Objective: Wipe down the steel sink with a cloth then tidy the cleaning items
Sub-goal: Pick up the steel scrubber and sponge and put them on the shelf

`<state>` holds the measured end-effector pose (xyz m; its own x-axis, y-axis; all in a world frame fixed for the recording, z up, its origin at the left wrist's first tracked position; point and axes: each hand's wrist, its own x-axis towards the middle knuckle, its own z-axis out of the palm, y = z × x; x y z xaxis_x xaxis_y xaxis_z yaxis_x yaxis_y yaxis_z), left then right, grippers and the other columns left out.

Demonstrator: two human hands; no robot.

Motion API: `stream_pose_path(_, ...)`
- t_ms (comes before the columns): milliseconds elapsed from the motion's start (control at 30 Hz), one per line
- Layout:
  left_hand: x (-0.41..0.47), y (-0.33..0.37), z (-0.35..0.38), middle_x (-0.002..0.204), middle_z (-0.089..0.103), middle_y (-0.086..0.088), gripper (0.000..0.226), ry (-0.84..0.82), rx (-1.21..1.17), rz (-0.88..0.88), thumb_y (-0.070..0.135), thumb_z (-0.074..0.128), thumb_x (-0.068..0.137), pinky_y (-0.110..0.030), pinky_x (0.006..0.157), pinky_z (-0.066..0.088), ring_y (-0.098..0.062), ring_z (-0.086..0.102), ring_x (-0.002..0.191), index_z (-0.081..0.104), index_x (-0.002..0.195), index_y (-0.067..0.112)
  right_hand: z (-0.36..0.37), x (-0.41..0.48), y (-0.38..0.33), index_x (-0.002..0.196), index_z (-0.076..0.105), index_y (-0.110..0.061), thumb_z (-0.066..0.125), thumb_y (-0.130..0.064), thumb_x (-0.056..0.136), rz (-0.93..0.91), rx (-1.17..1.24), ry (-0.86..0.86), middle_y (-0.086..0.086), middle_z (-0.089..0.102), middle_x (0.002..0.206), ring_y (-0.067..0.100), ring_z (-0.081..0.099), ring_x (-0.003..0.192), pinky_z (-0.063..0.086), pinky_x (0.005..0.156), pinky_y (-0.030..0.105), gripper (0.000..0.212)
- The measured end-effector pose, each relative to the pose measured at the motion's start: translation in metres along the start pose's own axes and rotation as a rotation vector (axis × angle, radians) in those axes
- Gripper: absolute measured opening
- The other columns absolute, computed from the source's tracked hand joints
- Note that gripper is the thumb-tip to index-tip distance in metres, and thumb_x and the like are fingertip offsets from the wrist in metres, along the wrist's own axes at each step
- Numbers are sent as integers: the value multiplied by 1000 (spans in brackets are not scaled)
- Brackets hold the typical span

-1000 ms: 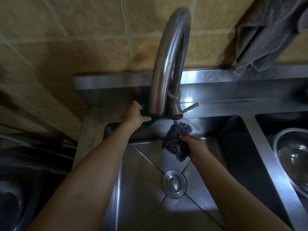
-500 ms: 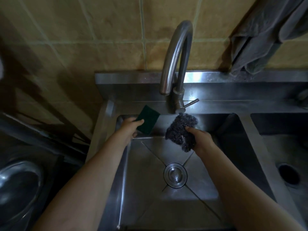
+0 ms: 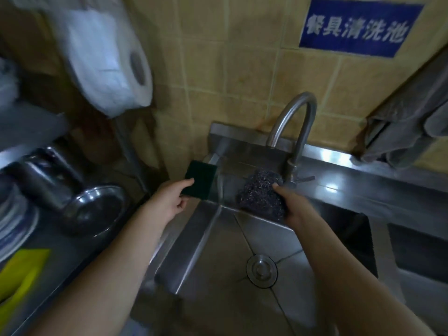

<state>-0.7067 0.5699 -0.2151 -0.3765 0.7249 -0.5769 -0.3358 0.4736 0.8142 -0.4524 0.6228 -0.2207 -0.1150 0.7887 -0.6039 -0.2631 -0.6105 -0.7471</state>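
The steel sink (image 3: pixel 213 258) fills the lower middle, with its drain (image 3: pixel 261 270) below my right forearm. My left hand (image 3: pixel 167 200) pinches a dark green scouring pad (image 3: pixel 200 179) above the sink's left rim. My right hand (image 3: pixel 292 204) grips a dark steel-wool scrubber (image 3: pixel 261 195) just in front of the curved tap (image 3: pixel 294 132). A grey cloth (image 3: pixel 409 132) hangs on the wall at the far right, above the back ledge.
Left of the sink stand steel bowls (image 3: pixel 94 209) and stacked plates (image 3: pixel 14 219), with something yellow (image 3: pixel 21 267) at the near left. A bagged paper roll (image 3: pixel 109 59) hangs above them. A blue sign (image 3: pixel 358 27) sits on the tiled wall. A second basin (image 3: pixel 417 253) lies right.
The view has swung left and up, bringing the shelf and paper roll into sight. My left hand moved the green pad leftward off the tap area to the sink's left rim; the right hand still holds the scrubber.
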Motion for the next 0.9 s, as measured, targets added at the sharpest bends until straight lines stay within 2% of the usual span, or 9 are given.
stream_pose_path(200, -78, 8, -55, 75, 58, 3, 13, 175, -119, 99, 21, 62, 86, -16, 54, 27, -6, 48, 64, 51, 78, 21, 50, -32, -3, 114, 56, 1, 66, -16, 84, -10, -54, -185, 20, 66, 107, 33, 65, 90, 54, 63, 41, 35)
stream_pose_path(333, -131, 18, -98, 62, 63, 6, 15, 281, -200, 180, 22, 64, 85, -15, 54, 28, -5, 48, 64, 51, 77, 21, 100, -56, 1, 111, 55, -4, 67, -22, 84, -2, -146, -308, 13, 66, 91, 25, 64, 74, 51, 42, 27, 34)
stream_pose_path(433, -165, 24, -135, 75, 54, 4, 15, 368, -232, 228, 25, 64, 85, -16, 52, 29, -4, 41, 58, 49, 81, 23, 144, -77, 7, 107, 55, -8, 65, -27, 86, -7, -238, -409, 10, 66, 95, 22, 62, 76, 50, 55, 29, 30)
stream_pose_path(500, -184, 26, -161, 76, 53, 3, 15, 414, -250, 258, 26, 63, 85, -14, 52, 29, -3, 41, 54, 49, 81, 22, 174, -93, 12, 107, 56, -8, 64, -27, 87, -16, -276, -469, 8, 66, 95, 21, 62, 78, 49, 62, 32, 29)
stream_pose_path(600, -210, 31, -198, 63, 60, 6, 14, 473, -288, 300, 25, 60, 88, -13, 52, 27, -4, 44, 59, 51, 78, 20, 218, -115, 21, 110, 54, -12, 63, -27, 88, -7, -293, -540, 3, 67, 83, 17, 63, 69, 46, 54, 28, 28)
stream_pose_path(700, -231, 38, -234, 41, 58, 11, 17, 536, -310, 358, 21, 57, 90, -14, 50, 26, -1, 55, 45, 50, 75, 21, 263, -134, 30, 91, 55, -13, 59, -23, 90, 15, -289, -622, 2, 67, 53, 15, 64, 43, 46, 36, 20, 12)
stream_pose_path(767, -238, 41, -262, 51, 61, 8, 17, 574, -317, 369, 22, 57, 90, -14, 53, 26, 0, 56, 45, 49, 75, 21, 294, -148, 38, 84, 53, -13, 60, -22, 90, 40, -310, -652, 4, 66, 50, 17, 63, 40, 44, 33, 20, 13)
stream_pose_path(833, -243, 45, -290, 70, 55, 4, 16, 604, -316, 358, 25, 57, 90, -13, 51, 28, -2, 49, 60, 49, 76, 22, 325, -160, 47, 83, 53, -13, 62, -23, 88, 44, -339, -682, 5, 67, 67, 19, 64, 55, 45, 40, 20, 14)
stream_pose_path(900, -247, 48, -320, 72, 50, 2, 17, 637, -325, 357, 26, 56, 90, -13, 51, 27, -3, 42, 62, 49, 76, 21, 354, -169, 57, 83, 53, -14, 64, -24, 87, 49, -369, -701, 3, 64, 78, 17, 60, 66, 45, 47, 26, 15)
